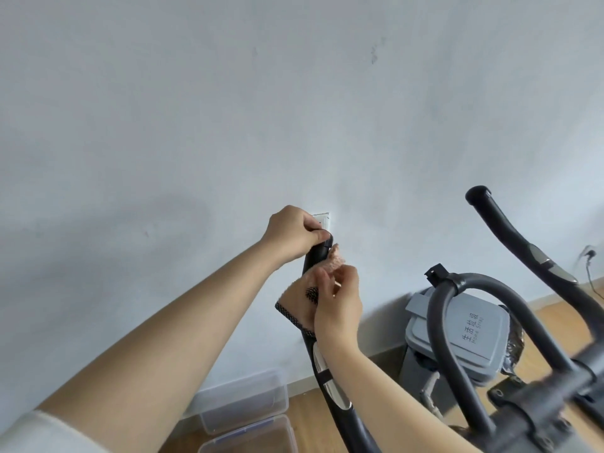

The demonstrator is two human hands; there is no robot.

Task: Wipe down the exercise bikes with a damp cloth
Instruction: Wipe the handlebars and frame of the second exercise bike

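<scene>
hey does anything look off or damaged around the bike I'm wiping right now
Nothing looks broken or spilled. The left hand grips the handlebar tip while the right hand wraps the cloth around the bar. Only the wall shows a few dark scuff marks near the top right.

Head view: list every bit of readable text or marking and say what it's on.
"生活垃圾": on the lid of the grey trash bin.
A line of Latin letters under it on that lid: too blurred to read surely.
Dark mark on the pink cloth: a pattern, no letters readable.
Nothing else carries readable text.
</scene>
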